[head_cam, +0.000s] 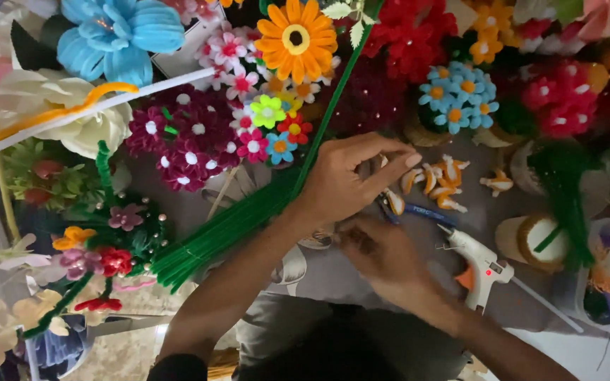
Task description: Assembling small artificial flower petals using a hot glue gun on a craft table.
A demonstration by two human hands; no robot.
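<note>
My left hand [351,176] reaches over the grey work surface [333,275], its fingers pinched on a small white-and-orange pipe-cleaner piece [394,202] at the edge of a cluster of the same pieces [440,180]. Just below it, my right hand [379,254] has its fingers curled; what they touch is hidden. A thick bundle of green pipe cleaners [231,226] lies under my left forearm. One long green stem [333,92] rises from it toward the top.
A white glue gun [480,262] with a red light lies right of my hands, beside a blue-handled tool [426,212]. Pipe-cleaner flowers ring the surface: orange daisy [296,39], blue flower [121,35], maroon cluster [185,137], red blooms [407,35]. A tape roll [539,242] sits right.
</note>
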